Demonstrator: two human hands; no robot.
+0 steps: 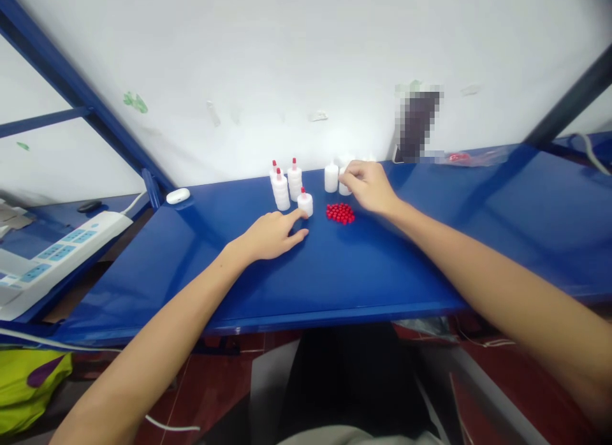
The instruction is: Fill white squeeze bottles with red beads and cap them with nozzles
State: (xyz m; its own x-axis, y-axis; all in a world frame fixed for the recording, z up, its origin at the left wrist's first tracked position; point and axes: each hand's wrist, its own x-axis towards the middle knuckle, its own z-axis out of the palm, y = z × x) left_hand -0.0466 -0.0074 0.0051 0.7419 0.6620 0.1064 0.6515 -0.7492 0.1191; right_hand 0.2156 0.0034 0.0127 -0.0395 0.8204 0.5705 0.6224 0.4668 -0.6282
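Observation:
My left hand (275, 234) lies on the blue table with thumb and index finger apart. Its index fingertip touches the base of a small white squeeze bottle (305, 205) that has a red tip. Just behind are several more red-tipped white squeeze bottles (280, 193), standing close together. To the right, the fingers of my right hand (367, 185) are closed on a white bottle (343, 182), partly hidden by them. Another white bottle (331, 177), with no red tip, stands upright beside it. In front lies a pile of small red caps (340, 213).
The blue table (344, 273) meets a white wall at its back. A phone-like dark object (417, 126), blurred out, leans there. A white earbud case (178, 196) sits at the back left, a power strip (57, 260) further left. A plastic bag (478, 157) lies back right.

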